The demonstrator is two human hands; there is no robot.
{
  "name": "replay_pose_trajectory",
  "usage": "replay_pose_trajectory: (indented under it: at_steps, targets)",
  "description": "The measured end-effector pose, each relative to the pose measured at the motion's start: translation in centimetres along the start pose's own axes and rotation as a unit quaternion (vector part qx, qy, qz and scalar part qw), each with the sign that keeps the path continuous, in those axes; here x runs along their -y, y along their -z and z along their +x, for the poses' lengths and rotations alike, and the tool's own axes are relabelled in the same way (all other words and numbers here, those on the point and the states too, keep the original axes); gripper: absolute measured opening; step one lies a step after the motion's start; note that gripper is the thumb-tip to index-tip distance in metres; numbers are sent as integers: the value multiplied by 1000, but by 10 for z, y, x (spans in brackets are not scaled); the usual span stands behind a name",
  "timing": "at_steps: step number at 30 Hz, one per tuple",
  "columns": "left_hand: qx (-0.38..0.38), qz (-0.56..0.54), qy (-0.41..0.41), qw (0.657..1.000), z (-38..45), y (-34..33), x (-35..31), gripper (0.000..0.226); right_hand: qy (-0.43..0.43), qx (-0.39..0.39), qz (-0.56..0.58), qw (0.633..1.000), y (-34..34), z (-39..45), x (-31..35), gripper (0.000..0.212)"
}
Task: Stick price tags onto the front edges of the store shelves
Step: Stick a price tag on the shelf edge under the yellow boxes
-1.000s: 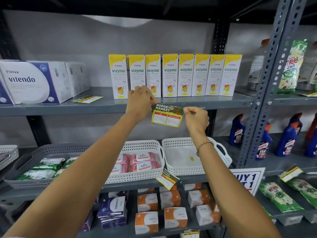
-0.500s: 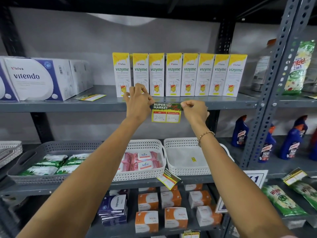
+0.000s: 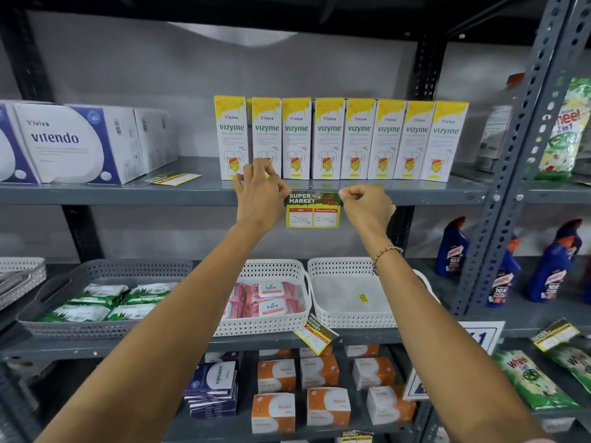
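Observation:
A green and yellow "Super Market" price tag marked 200 and 100 sits against the front edge of the grey upper shelf, below a row of yellow Vizyme boxes. My left hand pinches the tag's upper left corner, its other fingers spread over the shelf edge. My right hand pinches the upper right corner with curled fingers. The tag's top strip lies flat on the edge and its lower half hangs below.
A second price tag lies flat on the upper shelf beside white Vitendo boxes. Another tag hangs crooked from the middle shelf edge, under white baskets. A grey perforated upright stands at right, with blue bottles beyond.
Both hands have lifted the tilted tag up and levelled it against the shelf's front edge. The camera view has shifted slightly left and closer.

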State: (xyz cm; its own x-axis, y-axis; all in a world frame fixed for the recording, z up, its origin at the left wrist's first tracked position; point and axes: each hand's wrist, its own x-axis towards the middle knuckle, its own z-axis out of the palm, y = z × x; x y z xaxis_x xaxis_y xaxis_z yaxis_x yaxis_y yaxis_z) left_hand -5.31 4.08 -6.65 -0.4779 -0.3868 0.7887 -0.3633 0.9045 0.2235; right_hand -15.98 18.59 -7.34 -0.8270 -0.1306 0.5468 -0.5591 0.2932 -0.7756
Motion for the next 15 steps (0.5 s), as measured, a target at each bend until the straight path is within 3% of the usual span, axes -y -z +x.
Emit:
replay_pose_trajectory:
  at_steps: [15]
  targets:
    - [-37,46,-31,998,0,-5,-2,20,23,-10,-22,999,-5,4,-5,14]
